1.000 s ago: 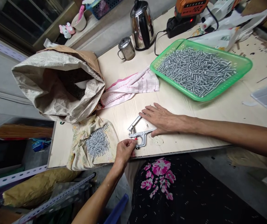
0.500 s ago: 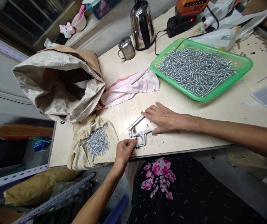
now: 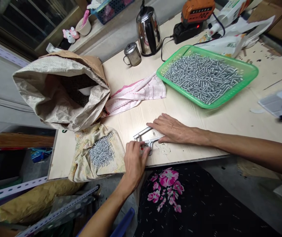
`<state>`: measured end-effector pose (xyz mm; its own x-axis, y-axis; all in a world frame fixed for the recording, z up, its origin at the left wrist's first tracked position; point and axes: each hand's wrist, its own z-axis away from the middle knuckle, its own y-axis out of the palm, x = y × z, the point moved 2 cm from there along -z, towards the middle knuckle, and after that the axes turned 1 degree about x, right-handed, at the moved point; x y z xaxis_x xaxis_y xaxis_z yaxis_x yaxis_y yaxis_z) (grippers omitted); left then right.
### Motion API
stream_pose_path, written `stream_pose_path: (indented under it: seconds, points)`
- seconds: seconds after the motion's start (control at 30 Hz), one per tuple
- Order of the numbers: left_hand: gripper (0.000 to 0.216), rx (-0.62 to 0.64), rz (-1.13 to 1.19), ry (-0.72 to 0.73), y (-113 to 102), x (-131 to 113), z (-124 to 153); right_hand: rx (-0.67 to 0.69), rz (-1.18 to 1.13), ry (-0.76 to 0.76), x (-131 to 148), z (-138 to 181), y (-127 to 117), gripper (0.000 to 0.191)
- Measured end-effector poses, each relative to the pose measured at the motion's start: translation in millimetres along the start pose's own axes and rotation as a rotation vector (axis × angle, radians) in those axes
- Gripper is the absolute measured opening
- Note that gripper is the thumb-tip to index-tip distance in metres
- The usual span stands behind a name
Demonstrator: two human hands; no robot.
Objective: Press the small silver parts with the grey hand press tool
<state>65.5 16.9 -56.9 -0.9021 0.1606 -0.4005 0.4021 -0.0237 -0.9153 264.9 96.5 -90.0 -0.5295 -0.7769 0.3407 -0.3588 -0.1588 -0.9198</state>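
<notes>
A small metal hand press tool (image 3: 146, 137) with a red part lies on the pale table (image 3: 205, 118) near its front edge. My right hand (image 3: 172, 129) rests flat on the tool's handles, fingers stretched out. My left hand (image 3: 134, 158) covers the tool's head, fingers curled together over it; what they pinch is hidden. Just left of that hand, a yellowish cloth (image 3: 82, 164) carries a heap of small silver metal pieces (image 3: 101, 152).
A green basket (image 3: 250, 70) full of silver metal pieces stands at the back right. An open sack (image 3: 57, 95) lies at the left, a pink-white cloth (image 3: 136, 93) beside it. A kettle (image 3: 148, 28), a lidded mug (image 3: 131, 54) and a charger stand behind.
My left hand has moved up over the tool's head, now covering it. My right hand stays flat on the handles. The view has shifted slightly.
</notes>
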Motion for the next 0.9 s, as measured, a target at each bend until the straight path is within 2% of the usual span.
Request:
stream_pose_path:
  seconds: [0.07, 0.13, 0.27, 0.33, 0.43, 0.5, 0.77, 0.9]
  points:
    - [0.041, 0.047, -0.102, 0.185, 7.3, -12.4, -17.1, -0.023, -0.038, -0.009, -0.6, 0.9, 2.9, 0.07]
    - [0.059, 0.114, -0.158, 0.296, 15.8, -18.8, -36.4, -0.03, -0.07, 0.016, -2.0, 2.2, 3.7, 0.073]
    - [0.07, 0.293, -0.223, 0.389, 25.6, -18.5, -63.7, 0.023, -0.071, 0.125, -5.4, 6.2, -3.1, 0.082]
    - [0.072, 0.339, -0.255, 0.4, 24.9, -16.9, -70.1, 0.071, -0.063, 0.173, -5.9, 7.8, -9.3, 0.072]
    - [0.066, 0.378, -0.272, 0.417, 21.9, -17.5, -76.3, 0.116, -0.055, 0.172, -5.0, 7.9, -17.9, 0.044]
    - [0.056, 0.386, -0.275, 0.434, 20.1, -19.7, -81.2, 0.105, -0.021, 0.163, -5.7, 7.0, -22.1, 0.036]
    - [0.045, 0.394, -0.363, 0.475, 20.6, -28.6, -111.1, 0.093, 0.073, 0.258, -20.2, 5.2, -25.1, 0.037]
    - [0.031, 0.442, -0.346, 0.544, 23.5, -30.8, -120.7, 0.147, 0.076, 0.259, -21.4, 1.3, -25.2, 0.026]
